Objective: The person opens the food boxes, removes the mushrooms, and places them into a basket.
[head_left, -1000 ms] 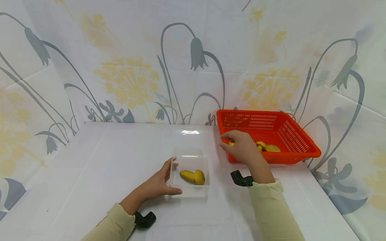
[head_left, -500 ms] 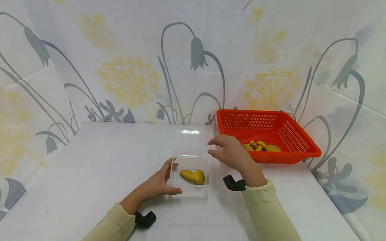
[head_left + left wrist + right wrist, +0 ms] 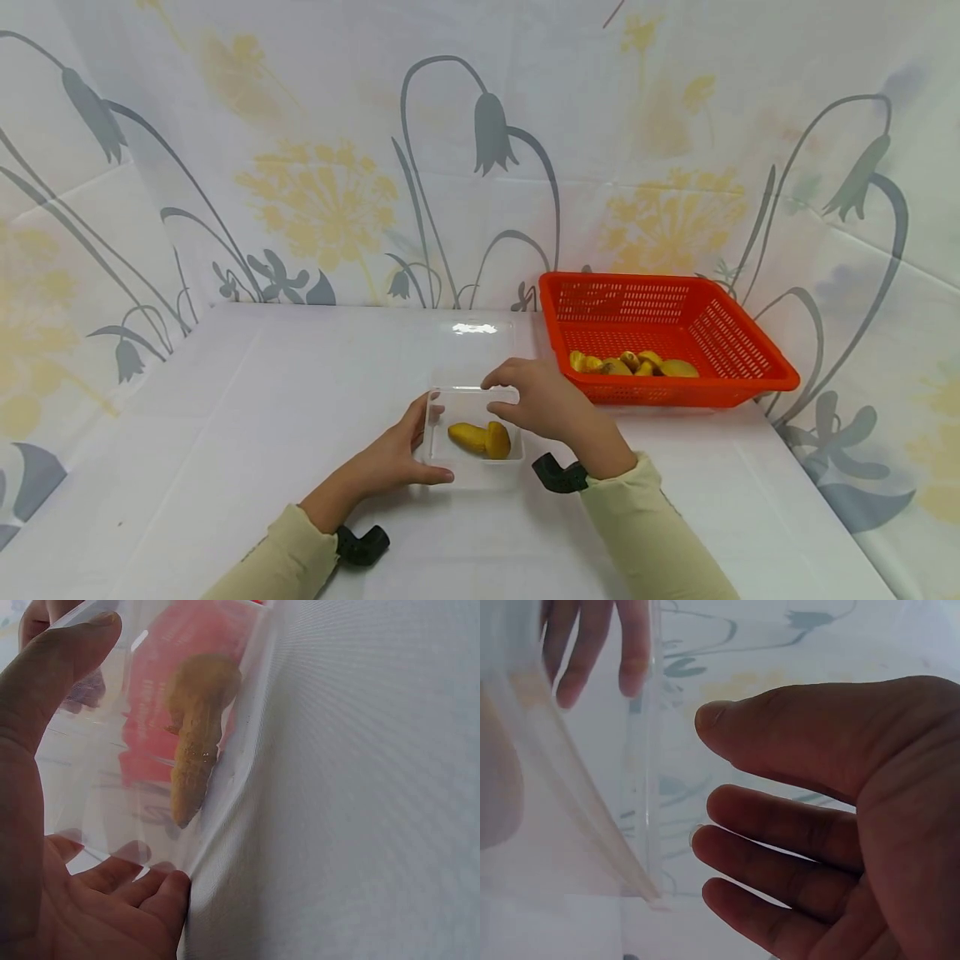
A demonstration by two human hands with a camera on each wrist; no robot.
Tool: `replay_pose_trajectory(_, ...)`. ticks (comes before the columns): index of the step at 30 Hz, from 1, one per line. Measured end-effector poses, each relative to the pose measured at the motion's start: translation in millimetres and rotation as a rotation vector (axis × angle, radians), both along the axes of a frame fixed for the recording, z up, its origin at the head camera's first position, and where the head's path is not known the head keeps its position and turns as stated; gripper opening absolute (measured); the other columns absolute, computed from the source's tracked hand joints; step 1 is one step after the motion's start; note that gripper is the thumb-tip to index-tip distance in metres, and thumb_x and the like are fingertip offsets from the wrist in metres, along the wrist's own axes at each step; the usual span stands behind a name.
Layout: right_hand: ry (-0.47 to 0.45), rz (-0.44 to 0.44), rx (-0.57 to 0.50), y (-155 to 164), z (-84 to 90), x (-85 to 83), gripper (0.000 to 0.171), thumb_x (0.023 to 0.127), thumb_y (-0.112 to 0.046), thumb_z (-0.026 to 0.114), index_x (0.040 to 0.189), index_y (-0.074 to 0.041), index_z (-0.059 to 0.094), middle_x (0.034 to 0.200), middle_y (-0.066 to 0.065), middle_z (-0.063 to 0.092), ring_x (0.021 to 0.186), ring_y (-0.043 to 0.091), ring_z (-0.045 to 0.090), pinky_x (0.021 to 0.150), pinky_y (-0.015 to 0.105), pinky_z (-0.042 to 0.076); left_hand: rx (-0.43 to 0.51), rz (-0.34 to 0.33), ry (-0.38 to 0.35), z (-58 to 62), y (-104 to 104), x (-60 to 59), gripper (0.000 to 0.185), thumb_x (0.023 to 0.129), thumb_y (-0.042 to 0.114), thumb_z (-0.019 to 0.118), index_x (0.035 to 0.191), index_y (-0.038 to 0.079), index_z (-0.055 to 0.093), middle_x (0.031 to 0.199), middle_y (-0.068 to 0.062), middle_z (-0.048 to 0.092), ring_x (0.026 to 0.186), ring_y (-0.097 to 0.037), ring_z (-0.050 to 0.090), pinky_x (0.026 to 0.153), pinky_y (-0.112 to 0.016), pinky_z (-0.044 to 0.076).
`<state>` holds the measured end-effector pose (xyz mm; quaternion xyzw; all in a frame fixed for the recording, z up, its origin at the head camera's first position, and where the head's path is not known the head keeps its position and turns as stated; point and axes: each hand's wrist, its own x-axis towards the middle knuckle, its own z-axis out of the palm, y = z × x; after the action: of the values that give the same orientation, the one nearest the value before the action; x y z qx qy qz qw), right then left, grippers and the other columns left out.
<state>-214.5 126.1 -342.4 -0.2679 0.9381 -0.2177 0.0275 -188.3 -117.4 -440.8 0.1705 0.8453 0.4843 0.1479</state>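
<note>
The left hand [image 3: 390,458] is the nearest grip: it holds the near-left corner of the clear plastic box [image 3: 472,433], thumb along the front edge and fingers up the left wall, pinching the thin wall as the left wrist view shows. The box sits on the desk [image 3: 225,417], just in front of the person, with its lid [image 3: 474,354] hinged open and lying flat beyond it.

Just right of that grip, the right hand [image 3: 536,404] hovers over the box's far-right rim, fingers relaxed and spread, grasping nothing; in the right wrist view the rim stands just beside the fingertips [image 3: 705,840], not clearly touching.

The box looks light, thin-walled and springy, likely to flex or slide under pressure, so the corners and rim seem the firmest places to take hold. Inside lie two yellow-brown pieces [image 3: 480,438], one long, one stubby, touching each other.

Farther right of the right hand, an orange basket [image 3: 750,367] holds more such pieces [image 3: 630,364]. A flowered cloth [image 3: 337,167] hangs behind.
</note>
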Motion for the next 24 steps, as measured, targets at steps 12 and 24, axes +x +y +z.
replay_pose_trajectory(12, -0.055, 0.088, 0.117, -11.4, -6.6, 3.3, 0.031, 0.086, -0.025, 0.074, 0.116, -0.020, 0.070, 0.122, 0.001, 0.066, 0.113, 0.023, 0.061, 0.092, 0.037, 0.057, 0.007, -0.007, 0.009, -0.7, -1.8, -1.0, 0.116, 0.073, 0.037, 0.085, 0.156, 0.024, 0.005, 0.161, -0.008, 0.024, 0.149, -0.023, 0.022, 0.120, -0.050, 0.025)
replay_pose_trajectory(24, -0.076, 0.149, 0.193, -19.4, -9.9, 7.6, 0.028, 0.085, -0.020, 0.074, 0.113, -0.017, 0.072, 0.117, 0.002, 0.068, 0.106, 0.022, 0.063, 0.090, 0.033, 0.057, 0.013, -0.001, 0.004, 0.6, -0.7, 0.3, 0.118, 0.071, 0.036, 0.086, 0.156, 0.025, 0.004, 0.161, -0.006, 0.024, 0.149, -0.023, 0.024, 0.119, -0.049, 0.028)
